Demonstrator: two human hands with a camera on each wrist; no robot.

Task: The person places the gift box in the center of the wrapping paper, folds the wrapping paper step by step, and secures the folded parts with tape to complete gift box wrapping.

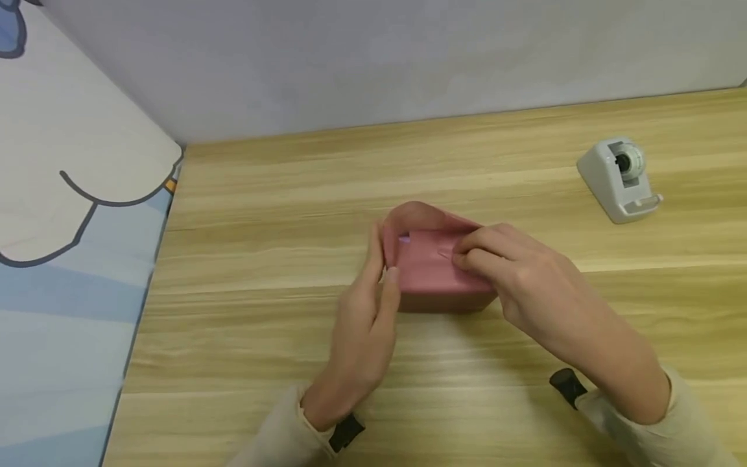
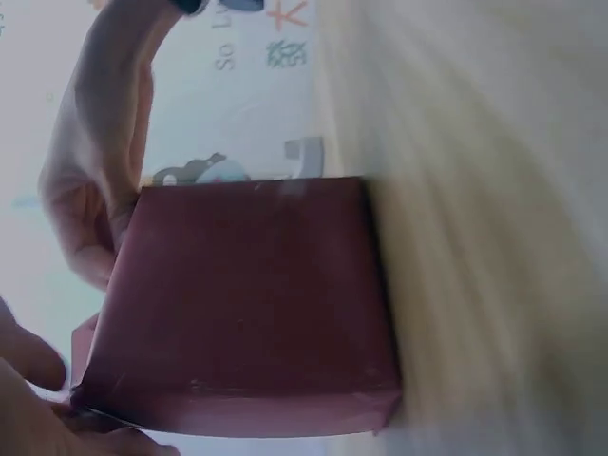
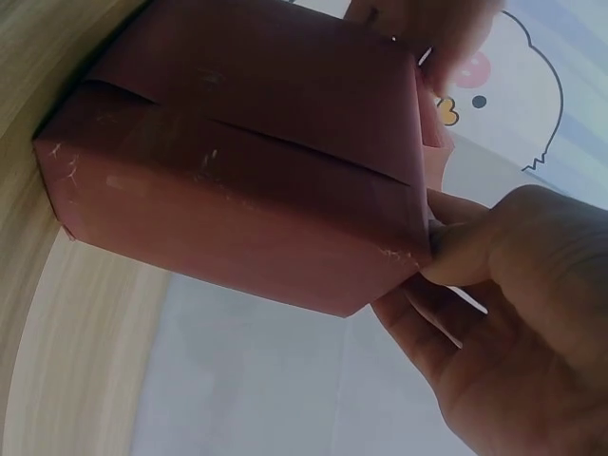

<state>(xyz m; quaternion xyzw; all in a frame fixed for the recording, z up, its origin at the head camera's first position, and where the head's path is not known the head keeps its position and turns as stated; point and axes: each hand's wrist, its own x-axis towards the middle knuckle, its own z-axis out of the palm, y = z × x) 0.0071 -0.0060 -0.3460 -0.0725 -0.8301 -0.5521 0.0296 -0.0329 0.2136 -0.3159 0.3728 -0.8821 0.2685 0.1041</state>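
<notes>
A box-shaped package in pink paper stands on the table between both hands, its paper rising in a curved wall at the far left. A small purple patch shows inside that fold. My left hand pinches the paper's left edge between thumb and fingers. On the right, my right hand pinches the paper at the top right with thumb and forefinger. Flat dark-pink sides of the package fill the left wrist view. In the right wrist view, the package shows a long seam and scuffed edges.
A white tape dispenser with a roll of tape stands at the back right of the wooden table. A grey-white wall rises behind, and a cartoon-printed panel borders the left side.
</notes>
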